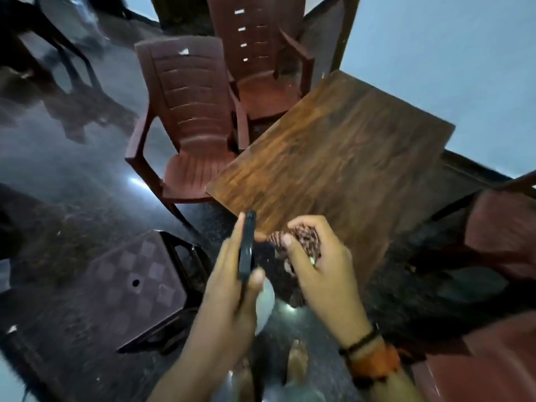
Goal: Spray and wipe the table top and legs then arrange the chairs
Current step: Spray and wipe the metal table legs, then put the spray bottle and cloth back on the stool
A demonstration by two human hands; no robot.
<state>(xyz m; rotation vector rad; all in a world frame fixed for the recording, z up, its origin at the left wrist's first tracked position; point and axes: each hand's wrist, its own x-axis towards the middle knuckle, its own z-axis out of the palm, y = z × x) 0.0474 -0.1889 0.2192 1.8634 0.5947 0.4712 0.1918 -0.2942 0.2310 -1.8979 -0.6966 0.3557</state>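
Left hand grip: a thin dark slab (247,245), likely a phone, is held edge-on by the left hand (232,288), thumb and fingers clamped on its sides.
Slab axis: its long axis runs away from the person, far end toward the table.
Right hand grip: a bunched brown patterned cloth (301,239) is clutched in the curled fingers of the right hand (319,268); wristbands (368,355) are worn on that wrist.
Containers: a pale rounded object (265,303) is seen below the hands; whether it is a bottle cannot be told.
Table: the wooden table top (333,158) lies just beyond the hands, one corner pointing left.
Chairs: two maroon plastic chairs (188,117) (258,53) stand at its far-left side.
Stool: a dark plastic stool (136,285) stands on the floor, left.
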